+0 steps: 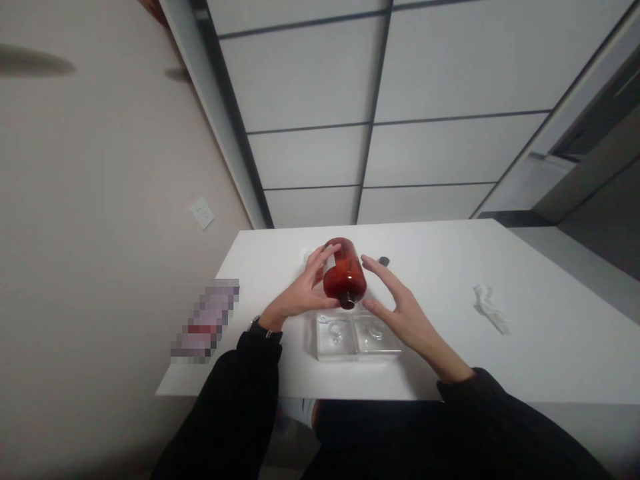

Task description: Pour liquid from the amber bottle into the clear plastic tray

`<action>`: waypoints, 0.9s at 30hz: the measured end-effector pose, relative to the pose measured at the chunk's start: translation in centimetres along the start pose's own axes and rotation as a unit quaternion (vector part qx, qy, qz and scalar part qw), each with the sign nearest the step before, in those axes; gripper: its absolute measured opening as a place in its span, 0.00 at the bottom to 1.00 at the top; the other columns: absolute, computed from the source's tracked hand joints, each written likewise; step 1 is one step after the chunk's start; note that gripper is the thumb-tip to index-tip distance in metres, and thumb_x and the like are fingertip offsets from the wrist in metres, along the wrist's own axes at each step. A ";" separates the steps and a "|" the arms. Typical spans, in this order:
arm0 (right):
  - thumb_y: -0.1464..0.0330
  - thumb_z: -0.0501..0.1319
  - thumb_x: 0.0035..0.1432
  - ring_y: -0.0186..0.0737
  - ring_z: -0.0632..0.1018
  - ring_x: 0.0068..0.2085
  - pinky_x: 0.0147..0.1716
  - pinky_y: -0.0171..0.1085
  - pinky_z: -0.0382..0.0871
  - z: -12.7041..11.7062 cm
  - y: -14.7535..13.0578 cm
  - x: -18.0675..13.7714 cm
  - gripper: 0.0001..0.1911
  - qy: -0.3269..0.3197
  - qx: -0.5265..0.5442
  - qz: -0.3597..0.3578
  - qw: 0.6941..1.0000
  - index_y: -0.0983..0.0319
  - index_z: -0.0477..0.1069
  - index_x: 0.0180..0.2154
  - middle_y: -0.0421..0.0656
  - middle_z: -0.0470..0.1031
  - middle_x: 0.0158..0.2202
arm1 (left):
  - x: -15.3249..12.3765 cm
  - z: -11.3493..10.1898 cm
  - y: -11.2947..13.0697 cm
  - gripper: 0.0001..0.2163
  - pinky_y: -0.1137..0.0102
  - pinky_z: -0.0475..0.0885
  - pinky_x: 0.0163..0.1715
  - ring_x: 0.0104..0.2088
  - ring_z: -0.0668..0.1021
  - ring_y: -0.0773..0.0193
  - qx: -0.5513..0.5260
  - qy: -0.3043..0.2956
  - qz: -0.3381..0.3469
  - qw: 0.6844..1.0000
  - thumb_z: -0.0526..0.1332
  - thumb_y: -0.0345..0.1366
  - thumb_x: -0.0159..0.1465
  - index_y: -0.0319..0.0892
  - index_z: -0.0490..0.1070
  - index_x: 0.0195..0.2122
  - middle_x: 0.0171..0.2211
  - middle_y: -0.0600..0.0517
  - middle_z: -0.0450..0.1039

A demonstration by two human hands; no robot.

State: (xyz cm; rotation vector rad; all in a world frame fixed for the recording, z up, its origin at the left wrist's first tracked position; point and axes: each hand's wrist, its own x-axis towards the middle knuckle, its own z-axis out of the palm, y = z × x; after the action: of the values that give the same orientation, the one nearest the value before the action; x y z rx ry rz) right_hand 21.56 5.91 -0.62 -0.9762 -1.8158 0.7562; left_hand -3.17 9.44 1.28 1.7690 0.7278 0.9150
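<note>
Holds an amber bottle (346, 275) at frame centre in the left hand (303, 291), with fingers half-curled round its side. Has the right hand (403, 310) spread wide, gripping nothing, just beside it. Hovers near a clear two-compartment box (370, 356) on the white table (440, 280), lower centre.

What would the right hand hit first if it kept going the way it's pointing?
Most likely the amber bottle held in the left hand; depth is unclear, so the fingertips may already touch it.
</note>
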 end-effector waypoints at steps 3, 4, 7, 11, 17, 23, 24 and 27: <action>0.52 0.67 0.67 0.53 0.64 0.73 0.72 0.66 0.55 -0.1 -0.3 0.2 0.34 -0.002 0.005 -0.002 1.000 0.44 0.63 0.70 0.42 0.64 0.72 | -0.1 -0.1 0.0 0.50 0.41 0.51 0.74 0.78 0.45 0.37 0.021 -0.012 -0.012 1.000 0.80 0.49 0.53 0.62 0.56 0.74 0.78 0.50 0.41; 0.53 0.67 0.67 0.54 0.64 0.73 0.72 0.67 0.54 -0.1 -0.4 0.2 0.33 -0.003 0.005 -0.003 1.000 0.43 0.63 0.70 0.41 0.65 0.72 | -0.1 -0.1 0.0 0.50 0.41 0.49 0.75 0.78 0.45 0.36 0.025 -0.016 -0.015 0.999 0.81 0.48 0.53 0.63 0.56 0.74 0.78 0.50 0.41; 0.55 0.69 0.66 0.54 0.64 0.73 0.72 0.69 0.52 -0.2 -0.6 0.3 0.33 -0.003 0.002 -0.005 1.000 0.42 0.64 0.69 0.41 0.66 0.71 | -0.1 -0.1 0.1 0.52 0.40 0.49 0.74 0.78 0.46 0.36 0.020 -0.023 -0.015 0.999 0.81 0.49 0.52 0.64 0.55 0.74 0.78 0.49 0.40; 0.56 0.69 0.66 0.55 0.66 0.72 0.71 0.70 0.53 -0.1 -1.1 0.2 0.33 0.009 0.000 -0.005 1.000 0.45 0.65 0.69 0.43 0.66 0.71 | -0.1 -0.3 -0.2 0.53 0.43 0.48 0.75 0.78 0.45 0.38 0.001 -0.025 0.000 1.000 0.81 0.51 0.51 0.64 0.54 0.74 0.78 0.50 0.41; 0.56 0.71 0.64 0.56 0.67 0.72 0.71 0.70 0.55 0.3 -1.8 0.0 0.34 0.027 -0.015 -0.017 0.999 0.48 0.67 0.68 0.46 0.67 0.70 | 0.0 -0.6 -0.7 0.53 0.46 0.46 0.76 0.78 0.43 0.38 -0.039 -0.029 0.023 0.999 0.80 0.56 0.50 0.62 0.55 0.75 0.79 0.50 0.38; 0.55 0.72 0.63 0.54 0.68 0.71 0.70 0.65 0.62 0.5 -2.4 -0.1 0.34 0.036 -0.003 -0.029 0.999 0.49 0.67 0.67 0.47 0.66 0.71 | -0.1 -0.5 0.0 0.56 0.46 0.48 0.75 0.78 0.46 0.39 -0.073 -0.045 0.020 0.996 0.81 0.53 0.52 0.60 0.49 0.76 0.80 0.50 0.37; 0.55 0.72 0.63 0.54 0.68 0.71 0.70 0.64 0.62 0.5 -2.4 -0.1 0.34 0.036 -0.006 -0.033 0.999 0.49 0.67 0.67 0.46 0.66 0.71 | -0.2 -0.5 0.1 0.58 0.46 0.48 0.75 0.78 0.46 0.39 -0.080 -0.049 0.016 0.995 0.81 0.51 0.52 0.60 0.46 0.77 0.80 0.49 0.36; 0.55 0.72 0.63 0.52 0.68 0.71 0.70 0.63 0.62 0.5 -2.5 -0.1 0.33 0.031 -0.023 -0.051 0.998 0.48 0.66 0.67 0.46 0.67 0.71 | -0.4 -0.6 0.1 0.63 0.46 0.48 0.75 0.78 0.44 0.39 -0.103 -0.058 0.004 0.993 0.82 0.45 0.52 0.58 0.37 0.78 0.80 0.47 0.33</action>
State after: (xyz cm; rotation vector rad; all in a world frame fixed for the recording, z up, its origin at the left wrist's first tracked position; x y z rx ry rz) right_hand 20.40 4.51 1.14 -0.9202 -1.8209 0.6175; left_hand -3.87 9.39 1.40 1.6282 0.5335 0.8536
